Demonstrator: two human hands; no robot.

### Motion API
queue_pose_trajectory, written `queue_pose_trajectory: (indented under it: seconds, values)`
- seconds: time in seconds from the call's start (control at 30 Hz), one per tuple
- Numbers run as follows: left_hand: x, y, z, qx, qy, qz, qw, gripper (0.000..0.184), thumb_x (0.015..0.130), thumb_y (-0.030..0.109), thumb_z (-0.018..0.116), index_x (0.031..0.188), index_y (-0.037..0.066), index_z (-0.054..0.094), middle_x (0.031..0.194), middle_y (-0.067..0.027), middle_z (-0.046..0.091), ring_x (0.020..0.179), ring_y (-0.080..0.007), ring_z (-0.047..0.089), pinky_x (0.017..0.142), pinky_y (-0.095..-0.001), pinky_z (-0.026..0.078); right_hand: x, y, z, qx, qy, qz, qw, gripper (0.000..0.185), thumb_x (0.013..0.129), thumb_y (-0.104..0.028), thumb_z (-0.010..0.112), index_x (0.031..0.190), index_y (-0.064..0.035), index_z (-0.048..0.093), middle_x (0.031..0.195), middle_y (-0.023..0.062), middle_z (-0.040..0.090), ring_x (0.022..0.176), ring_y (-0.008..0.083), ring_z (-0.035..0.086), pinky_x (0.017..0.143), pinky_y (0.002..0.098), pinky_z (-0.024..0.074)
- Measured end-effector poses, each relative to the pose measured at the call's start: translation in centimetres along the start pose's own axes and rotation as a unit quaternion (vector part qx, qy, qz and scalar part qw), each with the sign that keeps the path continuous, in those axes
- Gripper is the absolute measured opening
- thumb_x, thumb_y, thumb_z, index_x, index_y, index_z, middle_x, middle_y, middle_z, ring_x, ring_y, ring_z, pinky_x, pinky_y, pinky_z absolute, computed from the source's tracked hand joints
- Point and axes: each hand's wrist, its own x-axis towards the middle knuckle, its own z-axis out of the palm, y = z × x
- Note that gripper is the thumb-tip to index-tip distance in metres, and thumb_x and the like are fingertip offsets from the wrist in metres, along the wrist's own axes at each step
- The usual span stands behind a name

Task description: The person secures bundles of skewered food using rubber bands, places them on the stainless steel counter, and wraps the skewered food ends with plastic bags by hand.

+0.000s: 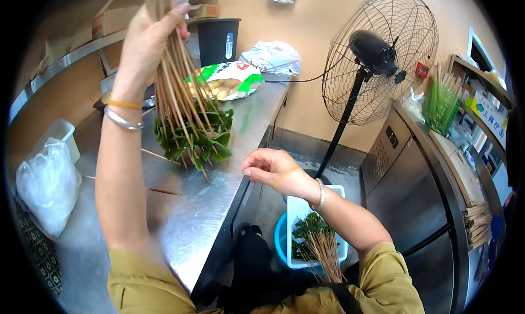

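Note:
My left hand (156,38) is raised at the upper left, its fingers wrapped round a bundle of wooden skewers (178,89). Green leaves (199,133) are threaded on the lower ends, which point down over the metal counter (205,215). An orange rubber band (123,104) and a silver bangle circle my left wrist. Right of the leaves, apart from them, my right hand (276,172) hangs past the counter's edge with fingers curled in and nothing visible in them. A yellowish band lies across the back of it. A few loose skewers (164,191) lie on the counter.
Below my right arm, a white basket (342,248) in a blue tub (281,240) holds more leafy skewers (322,248). A standing fan (377,57), a black bin (213,40), a green-white bag (227,79) and a plastic bag (49,182) stand around. At right is a steel cabinet (410,188).

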Motion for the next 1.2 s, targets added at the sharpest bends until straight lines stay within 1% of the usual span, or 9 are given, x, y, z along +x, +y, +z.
queue_pose_trajectory:
  seconds: [0.27,0.4,0.47,0.63,0.7,0.77,0.93,1.03,1.2]
  values:
    - [-3.1,7.4,7.9,0.149,-0.062,0.17,0.972,0.017,0.091,0.016,0.062,0.097,0.002,0.054,0.075,-0.001,0.057,0.065,-0.0075,0.053,0.061,-0.0221,0.044,-12.4,-6.3,-2.5,-0.168,-0.01,-0.087,0.982,0.011,0.085,-0.008,0.065,0.096,-0.0042,0.063,0.085,0.0087,0.061,0.076,0.0192,0.063,0.067,0.0288,0.0501]
    - [-4.8,9.0,17.8,0.304,-0.207,0.353,0.86,0.015,0.079,0.002,0.06,0.092,0.005,0.053,0.074,-0.0167,0.058,0.07,-0.0319,0.064,0.059,-0.037,0.049,-17.8,-13.1,-2.4,-0.266,0.003,-0.277,0.923,0.02,0.081,-0.006,0.068,0.1,-0.0009,0.063,0.096,0.0108,0.063,0.082,0.0216,0.065,0.068,0.0289,0.0522]
    - [-6.6,8.1,22.9,0.219,-0.307,0.378,0.846,0.007,0.08,0.006,0.055,0.086,0.008,0.053,0.068,-0.0116,0.056,0.064,-0.0312,0.062,0.057,-0.0394,0.05,-20.2,-15.5,-3.1,-0.395,0.07,-0.363,0.841,0.039,0.074,-0.01,0.073,0.109,0.0005,0.061,0.109,0.0172,0.061,0.093,0.0287,0.063,0.078,0.0345,0.0529]
    - [-13.5,5.1,30.4,0.31,-0.444,0.43,0.722,0.013,0.079,0.02,0.055,0.076,0.008,0.058,0.069,-0.0065,0.062,0.062,-0.024,0.064,0.055,-0.036,0.05,-24.3,-15.4,-6.7,-0.622,0.297,-0.088,0.719,0.07,0.069,-0.026,0.077,0.126,0.0053,0.049,0.129,0.0214,0.049,0.12,0.0379,0.046,0.101,0.0446,0.0391]
    - [-15.7,4.4,32.4,0.309,-0.464,0.461,0.69,0.012,0.079,0.019,0.057,0.072,0.011,0.064,0.069,-0.0039,0.065,0.064,-0.0198,0.066,0.054,-0.0335,0.049,-26.5,-10.0,-8.7,-0.571,0.281,-0.021,0.771,0.095,0.067,-0.03,0.081,0.139,0.0057,0.03,0.127,0.0241,0.05,0.117,0.0401,0.049,0.099,0.0415,0.0403]
    - [-18.5,2.9,34.4,0.308,-0.512,0.451,0.663,0.013,0.077,0.02,0.058,0.07,0.011,0.065,0.068,-0.0035,0.066,0.063,-0.0198,0.066,0.054,-0.0337,0.05,-27.8,-7.3,-8.4,-0.301,0.226,0.273,0.885,0.097,0.07,-0.026,0.083,0.142,0.0024,0.024,0.119,0.022,0.056,0.11,0.0347,0.056,0.095,0.0393,0.0439]
    - [-23.8,1.1,37.3,0.241,-0.635,0.387,0.624,0.014,0.077,0.021,0.058,0.072,0.008,0.06,0.069,-0.0062,0.064,0.063,-0.0228,0.067,0.058,-0.0356,0.051,-32.0,4.0,-6.3,0.216,0.258,0.146,0.93,0.047,0.079,-0.001,0.071,0.117,-0.0007,0.044,0.088,0.0064,0.062,0.072,0.0143,0.063,0.067,0.0273,0.0518]
    - [-25.1,1.2,38.5,0.241,-0.671,0.424,0.559,0.012,0.077,0.022,0.058,0.071,0.011,0.062,0.066,-0.0034,0.063,0.065,-0.0213,0.066,0.071,-0.0332,0.048,-33.0,5.3,-4.5,0.247,0.323,0.164,0.899,0.03,0.079,0.001,0.067,0.101,-0.0028,0.047,0.079,0.0046,0.06,0.065,0.0114,0.061,0.06,0.0255,0.0507]
    - [-25.5,1.5,39.4,0.233,-0.584,0.457,0.629,0.007,0.071,0.018,0.06,0.07,0.012,0.063,0.07,0.0007,0.061,0.081,-0.018,0.06,0.098,-0.0361,0.038,-33.5,6.3,-3.5,0.145,0.439,0.164,0.871,0.035,0.075,-0.002,0.066,0.104,-0.0023,0.047,0.082,0.0102,0.062,0.071,0.0189,0.065,0.063,0.0299,0.0509]
